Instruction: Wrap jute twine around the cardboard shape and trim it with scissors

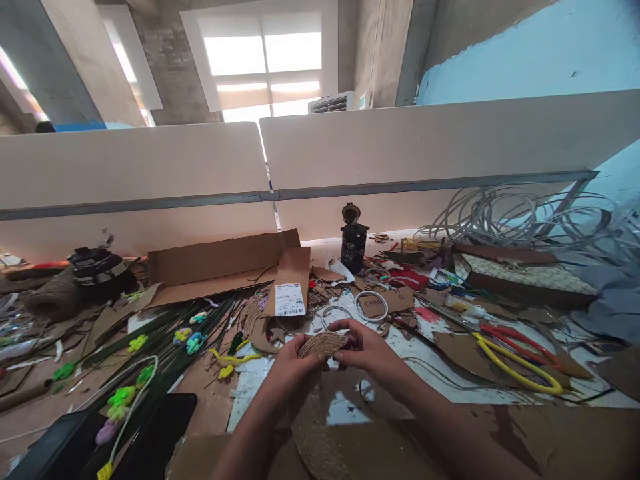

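Observation:
A curved band wrapped in brown twine (320, 433) hangs down in front of me, its upper end bent over between my hands. My left hand (293, 367) grips that end from the left, thumb along the wrapped surface. From the right, my right hand (367, 348) pinches the same end between thumb and fingers. Parts of the fingers are hidden behind the band. Just beyond the hands lie a white ring (371, 320) and a cut curved piece of cardboard (261, 335).
An open cardboard box (220, 263) and a black bottle (353, 247) with its lid up stand at the back. Yellow-handled pliers or cutters (520, 367) lie right, below a handbag (525, 277) and coiled tubing (495, 213). Green stems with crocheted flowers (195, 341) spread left.

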`<move>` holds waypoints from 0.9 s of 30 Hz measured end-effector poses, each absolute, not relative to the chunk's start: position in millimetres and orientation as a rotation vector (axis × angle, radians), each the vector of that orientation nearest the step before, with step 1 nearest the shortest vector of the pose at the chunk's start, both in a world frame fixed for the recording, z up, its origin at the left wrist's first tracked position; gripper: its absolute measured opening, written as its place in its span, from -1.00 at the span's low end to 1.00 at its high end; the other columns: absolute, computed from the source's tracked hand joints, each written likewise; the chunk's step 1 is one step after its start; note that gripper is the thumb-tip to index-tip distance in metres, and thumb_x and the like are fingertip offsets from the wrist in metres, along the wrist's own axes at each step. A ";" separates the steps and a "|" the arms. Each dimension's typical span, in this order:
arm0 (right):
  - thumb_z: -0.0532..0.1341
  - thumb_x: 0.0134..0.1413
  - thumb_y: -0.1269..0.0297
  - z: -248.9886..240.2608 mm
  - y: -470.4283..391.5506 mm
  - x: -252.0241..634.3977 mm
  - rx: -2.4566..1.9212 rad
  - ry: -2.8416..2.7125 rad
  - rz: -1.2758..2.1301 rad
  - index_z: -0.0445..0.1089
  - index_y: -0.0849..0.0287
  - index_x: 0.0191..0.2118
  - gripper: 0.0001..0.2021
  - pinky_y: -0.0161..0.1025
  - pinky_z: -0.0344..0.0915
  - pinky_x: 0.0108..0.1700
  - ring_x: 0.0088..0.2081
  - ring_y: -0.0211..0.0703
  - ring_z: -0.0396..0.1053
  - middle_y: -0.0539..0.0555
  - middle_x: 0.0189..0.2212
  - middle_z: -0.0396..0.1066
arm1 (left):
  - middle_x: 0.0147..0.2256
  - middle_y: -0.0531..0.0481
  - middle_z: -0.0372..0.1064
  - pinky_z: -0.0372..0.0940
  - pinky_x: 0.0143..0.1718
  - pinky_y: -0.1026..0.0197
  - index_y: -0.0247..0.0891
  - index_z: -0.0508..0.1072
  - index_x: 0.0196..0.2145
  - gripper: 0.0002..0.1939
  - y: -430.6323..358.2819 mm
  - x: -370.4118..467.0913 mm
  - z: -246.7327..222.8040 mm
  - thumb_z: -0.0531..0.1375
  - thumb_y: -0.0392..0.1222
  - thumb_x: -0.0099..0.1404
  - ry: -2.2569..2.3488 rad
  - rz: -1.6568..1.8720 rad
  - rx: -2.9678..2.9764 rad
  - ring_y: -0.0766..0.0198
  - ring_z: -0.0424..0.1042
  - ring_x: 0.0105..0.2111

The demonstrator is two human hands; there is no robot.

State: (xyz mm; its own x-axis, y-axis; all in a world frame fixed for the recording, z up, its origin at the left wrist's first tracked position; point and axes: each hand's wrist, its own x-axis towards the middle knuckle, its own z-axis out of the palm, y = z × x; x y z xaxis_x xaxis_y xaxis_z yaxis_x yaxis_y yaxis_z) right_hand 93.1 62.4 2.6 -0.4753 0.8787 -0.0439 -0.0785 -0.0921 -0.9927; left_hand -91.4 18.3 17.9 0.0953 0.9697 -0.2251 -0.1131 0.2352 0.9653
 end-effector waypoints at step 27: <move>0.42 -0.30 0.27 0.7 71.5 97.9 -0.992 -1.315 1.522 0.40 0.14 -0.18 -0.56 -0.27 0.33 -0.37 -0.42 -0.22 0.38 -0.01 -0.35 0.51 | -0.38 -0.03 0.51 0.21 -0.40 0.30 -0.34 0.56 -0.18 -0.55 11.2 -92.1 23.5 0.44 -0.05 0.00 1.084 1.018 0.902 0.31 0.38 -0.45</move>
